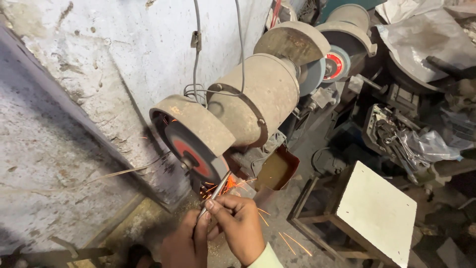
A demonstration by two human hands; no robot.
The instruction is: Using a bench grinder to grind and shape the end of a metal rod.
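Head view: right hand (241, 226) and left hand (184, 244) both clamped on metal rod (214, 195), tip against grinding wheel (191, 154).

Round red labels on near (191, 155) and far grinding wheels (335, 65)

Rod (214, 191) tip lost in sparks beyond the grip; left hand (184, 245) cut off at the bottom edge, right hand (240, 228) hiding its fingertips.
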